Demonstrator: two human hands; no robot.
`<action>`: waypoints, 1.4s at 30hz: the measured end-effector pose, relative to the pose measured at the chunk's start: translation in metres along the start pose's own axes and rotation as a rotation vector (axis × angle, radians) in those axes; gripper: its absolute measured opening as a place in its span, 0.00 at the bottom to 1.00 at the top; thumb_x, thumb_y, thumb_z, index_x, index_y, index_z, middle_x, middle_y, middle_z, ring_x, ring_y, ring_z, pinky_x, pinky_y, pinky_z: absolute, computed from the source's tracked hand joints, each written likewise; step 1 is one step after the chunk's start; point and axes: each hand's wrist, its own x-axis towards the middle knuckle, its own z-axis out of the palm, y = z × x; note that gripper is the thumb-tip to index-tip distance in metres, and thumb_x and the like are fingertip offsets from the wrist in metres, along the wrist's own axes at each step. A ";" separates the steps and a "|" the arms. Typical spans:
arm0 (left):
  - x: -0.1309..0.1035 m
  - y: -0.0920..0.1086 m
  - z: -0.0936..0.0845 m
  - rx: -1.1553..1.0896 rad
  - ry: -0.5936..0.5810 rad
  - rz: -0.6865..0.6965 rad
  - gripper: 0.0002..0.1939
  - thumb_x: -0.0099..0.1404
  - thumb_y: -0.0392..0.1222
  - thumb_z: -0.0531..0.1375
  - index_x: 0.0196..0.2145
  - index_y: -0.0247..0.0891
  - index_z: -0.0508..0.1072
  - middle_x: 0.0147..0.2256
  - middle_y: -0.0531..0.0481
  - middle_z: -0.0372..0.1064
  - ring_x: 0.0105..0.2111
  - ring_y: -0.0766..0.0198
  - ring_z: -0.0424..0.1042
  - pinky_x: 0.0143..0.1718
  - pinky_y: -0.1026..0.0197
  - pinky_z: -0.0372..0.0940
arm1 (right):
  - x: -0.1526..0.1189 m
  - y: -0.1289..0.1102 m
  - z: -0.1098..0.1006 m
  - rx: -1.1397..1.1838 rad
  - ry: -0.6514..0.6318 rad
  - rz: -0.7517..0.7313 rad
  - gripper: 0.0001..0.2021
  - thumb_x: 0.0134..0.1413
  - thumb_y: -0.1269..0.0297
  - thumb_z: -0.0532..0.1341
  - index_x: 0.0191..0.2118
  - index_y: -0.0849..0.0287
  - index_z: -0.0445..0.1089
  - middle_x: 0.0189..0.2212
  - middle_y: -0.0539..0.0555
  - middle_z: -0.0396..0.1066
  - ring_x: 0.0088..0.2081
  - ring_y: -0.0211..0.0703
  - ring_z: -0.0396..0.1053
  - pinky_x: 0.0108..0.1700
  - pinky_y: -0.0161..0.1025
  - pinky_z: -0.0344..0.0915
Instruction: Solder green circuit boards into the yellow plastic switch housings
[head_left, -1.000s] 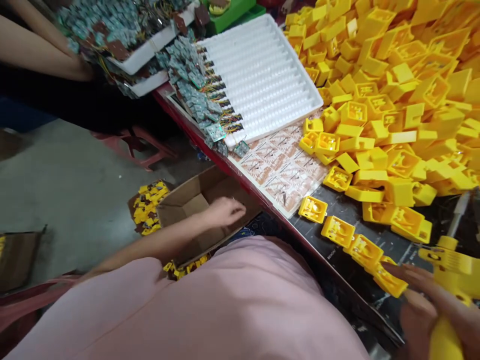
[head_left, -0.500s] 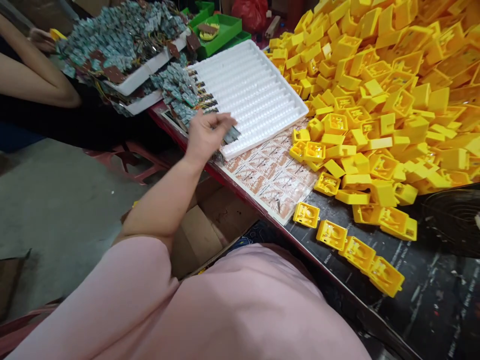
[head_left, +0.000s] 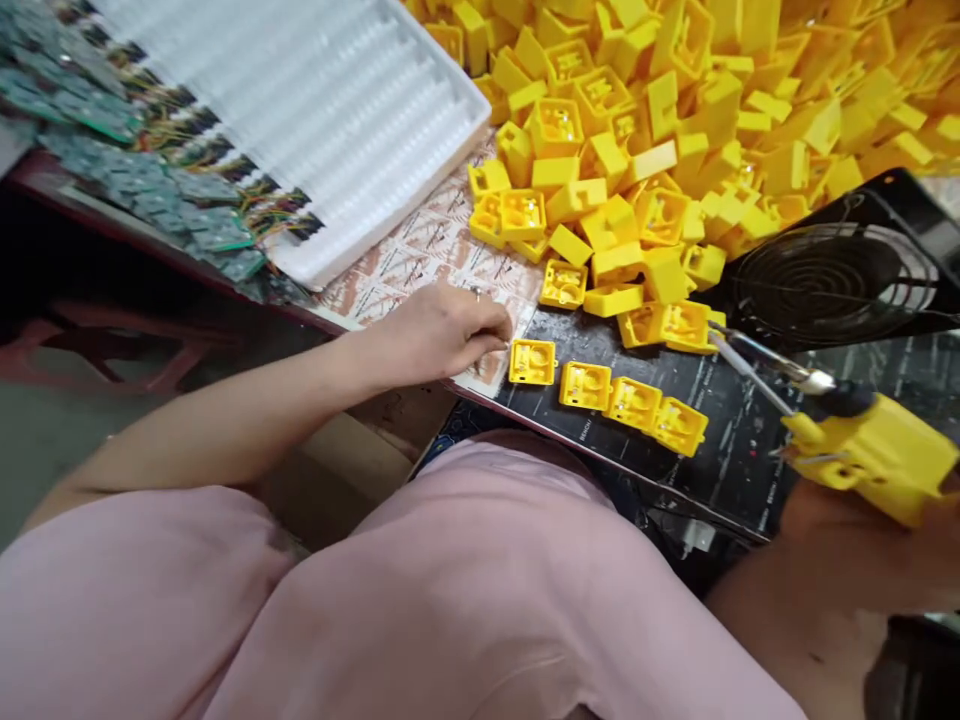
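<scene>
My left hand [head_left: 459, 330] is closed with its fingers curled down at the table edge, beside the leftmost open yellow plastic case [head_left: 532, 362]. Whatever its fingertips may hold is hidden. To the right of that case, three more yellow cases [head_left: 635, 402] form a slanting row, open sides up. My right hand [head_left: 862, 560], blurred, grips a yellow soldering gun [head_left: 892, 450] with a metal tip and a thin feed tube. Its tip points left, close to a yellow case [head_left: 686, 325] at the front of the heap.
A large heap of yellow cases [head_left: 600, 190] covers the back of the table. A black fan [head_left: 832, 270] stands at the right. At the upper left lies a white ribbed foam tray [head_left: 322, 110], with wired circuit boards [head_left: 172, 200] along its near side. A stool [head_left: 112, 370] is below.
My left hand has moved right, from the tray's near corner to the row of cases. The view has swung right, bringing the fan and my right hand with the soldering gun into sight.
</scene>
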 end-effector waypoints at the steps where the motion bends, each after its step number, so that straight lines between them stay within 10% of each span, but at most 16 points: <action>1: -0.001 0.002 0.005 0.036 -0.010 -0.002 0.10 0.68 0.36 0.62 0.38 0.41 0.84 0.34 0.52 0.84 0.36 0.61 0.82 0.43 0.63 0.71 | -0.004 0.003 0.016 0.024 0.210 -0.065 0.17 0.71 0.51 0.60 0.54 0.50 0.82 0.46 0.54 0.79 0.50 0.62 0.75 0.55 0.64 0.67; 8: -0.004 0.005 0.009 -0.038 0.002 -0.015 0.08 0.69 0.38 0.62 0.36 0.42 0.84 0.35 0.51 0.84 0.36 0.61 0.82 0.43 0.62 0.71 | -0.008 0.002 0.053 0.153 0.143 -0.016 0.20 0.55 0.46 0.75 0.45 0.55 0.85 0.30 0.54 0.76 0.26 0.44 0.67 0.25 0.42 0.61; 12: -0.003 0.011 0.011 -0.087 0.028 -0.104 0.08 0.66 0.37 0.63 0.36 0.40 0.84 0.33 0.52 0.84 0.33 0.62 0.81 0.40 0.64 0.70 | -0.008 0.003 0.056 0.265 0.014 -0.021 0.30 0.62 0.34 0.66 0.46 0.60 0.84 0.31 0.56 0.79 0.25 0.45 0.73 0.24 0.40 0.67; 18: 0.000 0.017 0.009 0.044 -0.033 -0.162 0.10 0.65 0.40 0.60 0.34 0.40 0.83 0.31 0.52 0.82 0.32 0.61 0.80 0.38 0.63 0.68 | -0.011 -0.004 0.062 0.300 -0.209 0.054 0.12 0.60 0.63 0.74 0.49 0.56 0.83 0.36 0.54 0.83 0.27 0.39 0.76 0.28 0.35 0.72; 27: 0.021 0.042 -0.001 0.209 -0.349 -0.270 0.05 0.59 0.35 0.62 0.30 0.42 0.79 0.26 0.54 0.77 0.29 0.58 0.76 0.33 0.61 0.59 | 0.004 -0.026 0.071 0.362 -0.646 -0.387 0.14 0.60 0.72 0.72 0.50 0.55 0.75 0.31 0.49 0.81 0.29 0.40 0.80 0.29 0.33 0.78; 33: 0.030 0.043 -0.004 0.315 -0.365 -0.132 0.05 0.62 0.37 0.62 0.29 0.42 0.77 0.24 0.54 0.74 0.26 0.59 0.74 0.27 0.60 0.50 | 0.019 -0.031 0.082 0.304 -0.674 -0.535 0.09 0.62 0.68 0.72 0.35 0.54 0.72 0.24 0.47 0.77 0.22 0.38 0.76 0.20 0.30 0.71; 42: 0.040 0.045 -0.006 0.447 -0.472 -0.104 0.07 0.63 0.41 0.62 0.29 0.43 0.80 0.26 0.53 0.77 0.28 0.59 0.73 0.29 0.59 0.52 | 0.013 -0.030 0.078 0.280 -0.716 -0.590 0.12 0.58 0.74 0.74 0.39 0.58 0.71 0.30 0.48 0.79 0.28 0.33 0.77 0.31 0.28 0.74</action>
